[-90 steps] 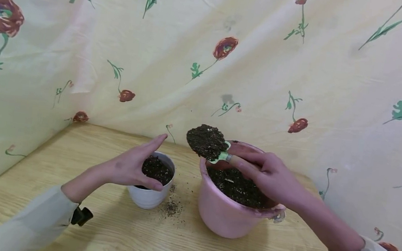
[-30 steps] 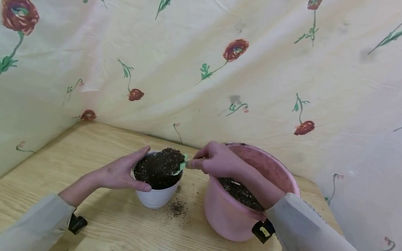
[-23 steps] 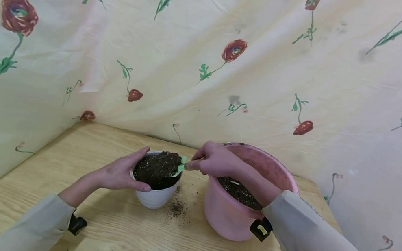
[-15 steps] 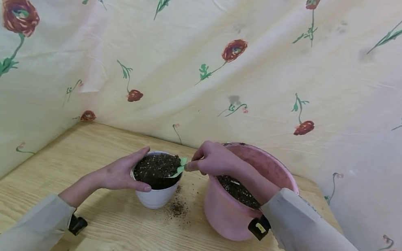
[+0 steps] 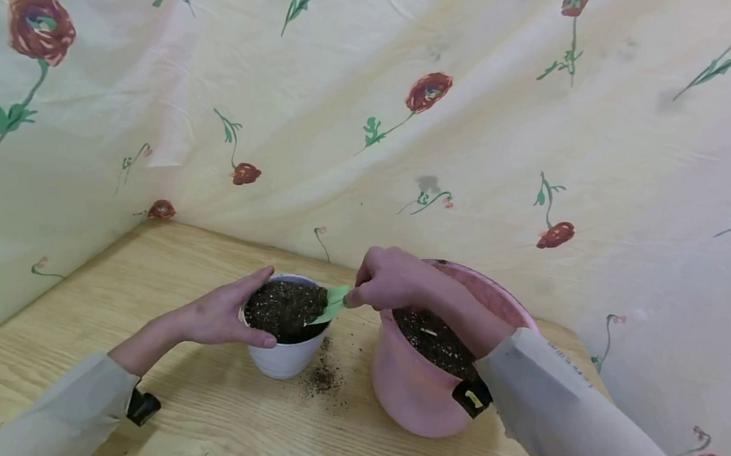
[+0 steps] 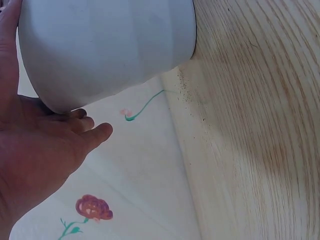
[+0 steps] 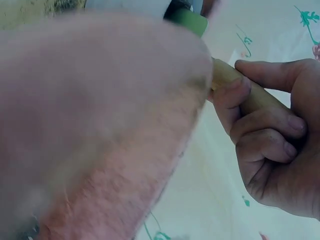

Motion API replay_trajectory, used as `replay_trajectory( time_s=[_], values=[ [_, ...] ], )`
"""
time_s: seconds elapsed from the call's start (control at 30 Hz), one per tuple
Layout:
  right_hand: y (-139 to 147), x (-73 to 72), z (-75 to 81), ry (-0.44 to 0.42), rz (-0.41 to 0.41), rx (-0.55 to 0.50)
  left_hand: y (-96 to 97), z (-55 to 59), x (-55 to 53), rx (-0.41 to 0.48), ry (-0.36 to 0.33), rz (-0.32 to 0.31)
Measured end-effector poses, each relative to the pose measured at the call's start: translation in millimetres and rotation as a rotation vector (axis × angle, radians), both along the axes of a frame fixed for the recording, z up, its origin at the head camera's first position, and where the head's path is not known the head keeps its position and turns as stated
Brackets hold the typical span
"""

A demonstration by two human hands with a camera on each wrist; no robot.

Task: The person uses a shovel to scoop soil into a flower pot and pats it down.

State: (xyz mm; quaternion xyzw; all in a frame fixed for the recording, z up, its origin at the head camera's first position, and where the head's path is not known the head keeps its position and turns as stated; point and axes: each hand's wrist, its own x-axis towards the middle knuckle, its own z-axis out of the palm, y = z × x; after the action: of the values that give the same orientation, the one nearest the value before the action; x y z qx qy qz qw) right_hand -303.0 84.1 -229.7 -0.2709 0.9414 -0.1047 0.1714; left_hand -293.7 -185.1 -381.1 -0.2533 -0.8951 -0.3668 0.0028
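My left hand (image 5: 223, 311) holds a white flower pot (image 5: 284, 362) by its left side, thumb in front and fingers behind. Dark soil (image 5: 283, 307) fills much of the pot. In the left wrist view, the pot's smooth wall (image 6: 110, 45) rises beside that hand's curled fingers. My right hand (image 5: 393, 279) grips a small garden trowel by its wooden handle (image 7: 255, 97). The light green trowel blade (image 5: 333, 305) tilts down over the pot's right rim, its tip at the soil. Below my right forearm stands a pink bucket (image 5: 417, 404) with more soil inside.
Spilled soil (image 5: 323, 378) lies on the wooden table (image 5: 237, 430) between pot and bucket. A flowered cloth (image 5: 325, 105) hangs behind the table and along its left side.
My right hand brought the loaded trowel from above the bucket to the pot and tipped it; the soil slid in. The blade now shows mostly bare. My left hand has closed round the pot.
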Motion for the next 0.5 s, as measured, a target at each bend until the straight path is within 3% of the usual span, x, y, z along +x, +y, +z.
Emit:
replay_trajectory(
  time_s=[0.23, 0.5],
  values=[
    [5.2, 3.9, 13.8, -0.067, -0.111, -0.018, 1.8, 0.5, -0.7, 0.004, -0.009, -0.001],
    [14.5, 9.0, 27.9, -0.086, -0.13, -0.065, 2.0, -0.7, -1.6, 0.016, -0.008, 0.006]
  ],
)
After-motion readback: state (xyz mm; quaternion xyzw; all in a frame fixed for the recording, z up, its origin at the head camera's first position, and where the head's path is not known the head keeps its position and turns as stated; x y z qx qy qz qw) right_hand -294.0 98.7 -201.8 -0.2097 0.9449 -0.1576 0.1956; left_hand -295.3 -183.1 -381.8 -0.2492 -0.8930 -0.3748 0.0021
